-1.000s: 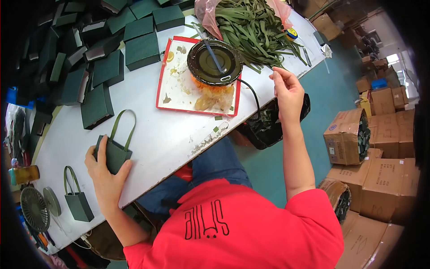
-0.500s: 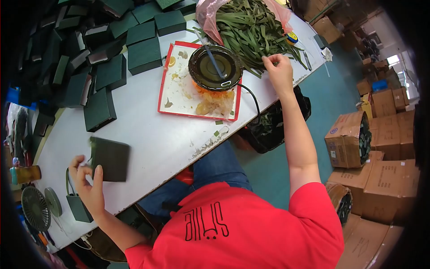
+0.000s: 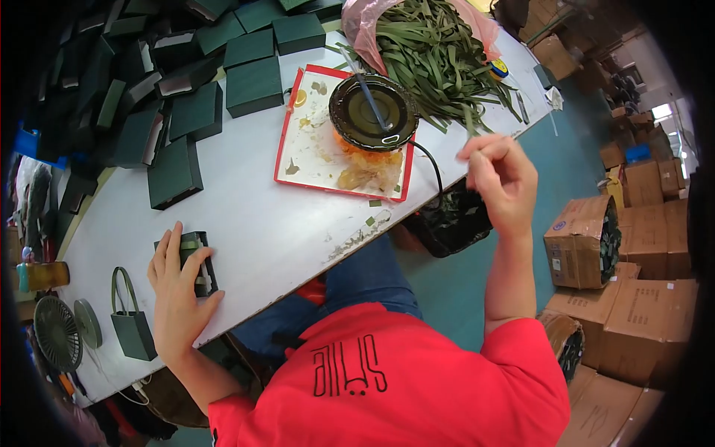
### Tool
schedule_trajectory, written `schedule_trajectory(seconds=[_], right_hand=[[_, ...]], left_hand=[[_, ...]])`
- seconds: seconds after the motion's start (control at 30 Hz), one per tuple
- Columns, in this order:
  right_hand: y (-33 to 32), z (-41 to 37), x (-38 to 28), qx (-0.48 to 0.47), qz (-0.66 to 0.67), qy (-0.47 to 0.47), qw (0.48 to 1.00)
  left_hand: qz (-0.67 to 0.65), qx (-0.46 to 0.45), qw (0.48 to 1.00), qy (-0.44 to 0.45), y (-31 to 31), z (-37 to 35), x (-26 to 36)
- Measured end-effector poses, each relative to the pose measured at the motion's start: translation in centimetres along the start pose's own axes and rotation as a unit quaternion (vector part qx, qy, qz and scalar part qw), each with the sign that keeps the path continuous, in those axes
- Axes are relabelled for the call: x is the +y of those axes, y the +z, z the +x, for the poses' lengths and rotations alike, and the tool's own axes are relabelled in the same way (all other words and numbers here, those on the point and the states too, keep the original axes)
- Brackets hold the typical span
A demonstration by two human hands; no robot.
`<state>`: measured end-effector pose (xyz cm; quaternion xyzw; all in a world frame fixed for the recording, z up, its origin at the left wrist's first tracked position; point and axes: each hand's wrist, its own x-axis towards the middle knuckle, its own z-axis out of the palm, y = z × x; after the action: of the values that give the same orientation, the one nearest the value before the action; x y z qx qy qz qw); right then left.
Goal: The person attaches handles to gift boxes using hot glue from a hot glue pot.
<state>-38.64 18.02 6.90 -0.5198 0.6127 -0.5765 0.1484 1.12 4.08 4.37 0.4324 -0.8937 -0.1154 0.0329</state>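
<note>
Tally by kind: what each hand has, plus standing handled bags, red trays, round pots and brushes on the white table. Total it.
Green piece under left hand: 1
Green strip in right hand: 1
Standing handled bag: 1
Red tray: 1
Round pot: 1
Brush: 1
Total: 6

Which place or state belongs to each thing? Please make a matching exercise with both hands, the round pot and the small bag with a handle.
1. left hand
2. right hand
3. round pot
4. handled bag

A. stands upright near the edge of the table
B. sits on the red-edged tray
C. raised, pinching a green strip
D. lies flat on a dark green box

Pairs: 1-D, 2-C, 3-B, 4-A
</note>
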Motion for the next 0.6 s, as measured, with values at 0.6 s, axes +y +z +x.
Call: schedule_trajectory(seconds=[0.6], right_hand=[[7.0, -2.1, 3.4, 0.042, 0.272, 0.331, 0.902]], left_hand=[[-0.041, 0.067, 0.996, 0.04, 1.9, 0.6, 1.7]])
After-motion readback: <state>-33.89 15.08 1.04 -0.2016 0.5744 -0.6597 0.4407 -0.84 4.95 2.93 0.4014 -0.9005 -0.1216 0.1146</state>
